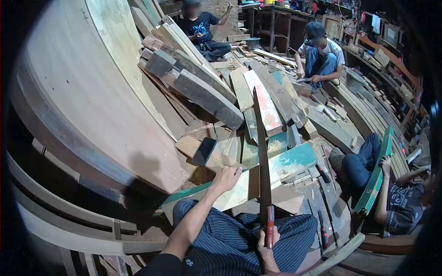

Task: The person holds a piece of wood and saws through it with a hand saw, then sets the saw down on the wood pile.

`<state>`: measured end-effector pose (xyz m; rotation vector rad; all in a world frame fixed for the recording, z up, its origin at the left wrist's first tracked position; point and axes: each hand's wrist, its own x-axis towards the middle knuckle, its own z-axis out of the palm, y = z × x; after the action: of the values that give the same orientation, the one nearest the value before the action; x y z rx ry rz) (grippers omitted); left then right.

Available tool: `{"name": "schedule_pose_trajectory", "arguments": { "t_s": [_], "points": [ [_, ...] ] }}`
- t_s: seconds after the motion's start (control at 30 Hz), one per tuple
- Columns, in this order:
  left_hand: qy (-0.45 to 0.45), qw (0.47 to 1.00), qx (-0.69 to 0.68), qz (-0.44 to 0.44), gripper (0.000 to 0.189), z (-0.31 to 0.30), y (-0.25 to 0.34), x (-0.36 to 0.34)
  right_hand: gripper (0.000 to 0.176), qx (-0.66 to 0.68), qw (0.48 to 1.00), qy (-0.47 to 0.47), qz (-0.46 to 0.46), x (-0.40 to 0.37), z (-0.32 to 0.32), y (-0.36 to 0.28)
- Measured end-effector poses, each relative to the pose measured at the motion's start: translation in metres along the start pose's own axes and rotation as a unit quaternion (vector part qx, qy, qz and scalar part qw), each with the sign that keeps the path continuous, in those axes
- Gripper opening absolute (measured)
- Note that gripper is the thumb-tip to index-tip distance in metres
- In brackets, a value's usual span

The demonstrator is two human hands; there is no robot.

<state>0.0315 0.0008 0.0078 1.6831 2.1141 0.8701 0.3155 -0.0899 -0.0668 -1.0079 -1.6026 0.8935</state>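
The saw (263,152) lies straight up the middle of the view, its long blade crossing a plank (294,161) painted green that rests across the person's lap. The right hand (267,246) has its grip wrapped tight round the saw's reddish handle, low in the view above striped trousers (221,244). The left hand (225,178) rests on the plank just left of the blade, its grip curled over the far edge. A dark block (204,151) lies just beyond, on a heap of offcuts (207,92). A wide curved board (92,92) rises on the left. On the right, a seated person (400,202) holds a green board (375,179); two others (320,55) sit well apart, farther back.
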Motion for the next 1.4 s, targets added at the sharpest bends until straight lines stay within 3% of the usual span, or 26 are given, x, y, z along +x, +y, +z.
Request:
{"name": "schedule_pose_trajectory", "arguments": {
  "t_s": [0.37,0.47,0.67,0.97,1.07,1.17,1.27,1.4],
  "points": [
    [-0.003,1.000,0.004,0.005,0.044,0.005,-0.006,0.001,0.019,-0.018,0.998,0.007,-0.055,0.004,0.000,-0.002],
    [0.003,1.000,-0.006,0.006,0.043,0.001,-0.001,0.000,0.020,-0.008,1.000,-0.013,-0.009,-0.002,-0.001,0.007],
    [0.007,1.000,0.006,-0.001,0.042,0.005,-0.004,0.001,0.014,-0.015,1.000,0.007,-0.004,0.001,0.001,-0.002],
    [-0.002,1.000,0.003,-0.004,0.041,0.006,-0.006,0.001,0.027,-0.038,0.999,0.001,-0.037,-0.001,-0.001,0.005],
    [0.010,1.000,0.005,0.001,0.040,0.006,-0.005,0.001,0.013,0.003,1.000,0.010,0.000,0.001,0.001,-0.003],
    [0.009,1.000,0.002,-0.003,0.039,0.006,-0.006,0.001,0.013,0.009,1.000,0.007,0.005,-0.002,0.001,0.002],
    [0.011,1.000,-0.005,0.002,0.040,0.005,-0.004,0.001,0.029,-0.004,0.999,0.017,-0.030,-0.001,0.003,0.008],
    [-0.013,1.000,0.018,-0.017,0.042,0.005,-0.005,0.002,0.011,0.016,1.000,0.009,0.019,-0.001,0.002,0.002]
  ]
}}
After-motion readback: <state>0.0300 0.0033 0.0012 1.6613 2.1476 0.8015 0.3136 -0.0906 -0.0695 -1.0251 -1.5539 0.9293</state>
